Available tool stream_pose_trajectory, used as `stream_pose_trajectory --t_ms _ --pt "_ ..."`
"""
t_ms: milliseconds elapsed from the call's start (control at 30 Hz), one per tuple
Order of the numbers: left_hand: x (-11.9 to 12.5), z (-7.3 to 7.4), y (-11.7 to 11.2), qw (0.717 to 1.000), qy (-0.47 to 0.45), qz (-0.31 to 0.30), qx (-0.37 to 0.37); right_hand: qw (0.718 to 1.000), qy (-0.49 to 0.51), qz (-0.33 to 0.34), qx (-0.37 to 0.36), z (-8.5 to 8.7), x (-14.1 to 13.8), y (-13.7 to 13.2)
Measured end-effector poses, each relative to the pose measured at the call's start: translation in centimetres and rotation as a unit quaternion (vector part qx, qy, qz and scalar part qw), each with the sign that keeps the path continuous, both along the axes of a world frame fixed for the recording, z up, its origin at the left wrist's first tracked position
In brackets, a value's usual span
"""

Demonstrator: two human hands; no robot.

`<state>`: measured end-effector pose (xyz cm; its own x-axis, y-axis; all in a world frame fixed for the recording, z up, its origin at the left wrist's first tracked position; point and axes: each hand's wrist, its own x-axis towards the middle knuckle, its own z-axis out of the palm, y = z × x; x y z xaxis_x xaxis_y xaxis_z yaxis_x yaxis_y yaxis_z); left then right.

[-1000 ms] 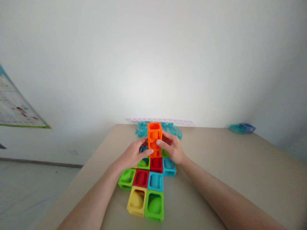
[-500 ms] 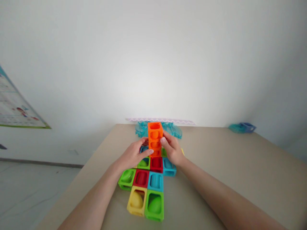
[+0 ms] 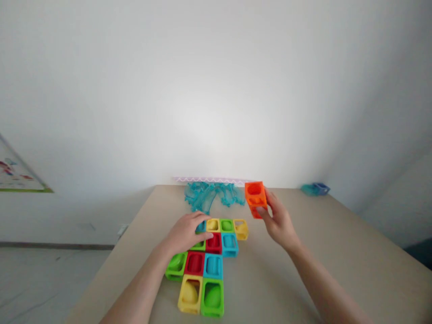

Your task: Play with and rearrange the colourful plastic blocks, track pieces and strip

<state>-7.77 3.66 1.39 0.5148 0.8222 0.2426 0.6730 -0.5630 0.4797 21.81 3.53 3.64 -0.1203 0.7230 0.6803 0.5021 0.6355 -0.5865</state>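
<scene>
My right hand [image 3: 281, 223] is raised to the right of the block layout. It grips a stack of orange blocks [image 3: 255, 194], thumb on the front and fingers behind; the stack leans slightly. Over the left side of the layout lies my left hand [image 3: 184, 233], its thumb and fingers apart. Its thumb tip is at a red block [image 3: 213, 244], and its fingers reach a blue block [image 3: 201, 226] that they partly cover. Nearer to me are another red block [image 3: 195, 263], a light blue block [image 3: 213, 266], a yellow block [image 3: 190, 294] and a green block [image 3: 212, 298].
Translucent teal track pieces [image 3: 202, 197] lie at the back of the table [image 3: 280, 288]. A dark blue block [image 3: 321, 189] with a teal piece beside it sits at the far right edge. Behind stands a white wall [image 3: 216, 90]; a poster [image 3: 20, 173] hangs at left.
My right hand has moved right with the orange stack, away from the layout. My left hand has let go of the stack and stays over the blocks. The view has shifted a little.
</scene>
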Motion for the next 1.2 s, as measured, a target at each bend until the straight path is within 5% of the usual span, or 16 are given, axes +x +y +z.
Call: stream_pose_trajectory --t_ms 67,167,300,533,867,1033,1200 --pt "0.1 0.1 -0.1 1.0 0.015 0.0 0.004 0.986 -0.167 -0.026 -0.005 -0.7 4.9 -0.4" --pt "0.3 0.2 -0.1 1.0 0.03 0.002 0.003 0.927 -0.37 -0.051 -0.043 -3.0 11.2 -1.1" --pt "0.4 0.3 -0.1 0.999 0.035 0.004 0.005 0.865 -0.458 -0.2 -0.038 -6.3 15.1 -2.2" --pt "0.6 0.3 -0.3 1.0 0.018 0.023 0.006 0.852 -0.386 -0.353 -0.004 -8.1 14.5 -2.3" --pt "1.0 0.4 -0.5 0.999 -0.018 0.033 0.011 0.855 -0.367 -0.365 -0.027 -6.8 13.5 -2.8" --pt "0.3 1.0 -0.2 0.995 -0.07 0.046 0.055 0.861 -0.336 -0.382 0.025 -5.8 13.1 -3.8" --pt "-1.1 2.5 -3.8 0.988 -0.065 0.112 0.088 0.902 -0.287 -0.314 0.066 -6.0 11.3 -6.9"
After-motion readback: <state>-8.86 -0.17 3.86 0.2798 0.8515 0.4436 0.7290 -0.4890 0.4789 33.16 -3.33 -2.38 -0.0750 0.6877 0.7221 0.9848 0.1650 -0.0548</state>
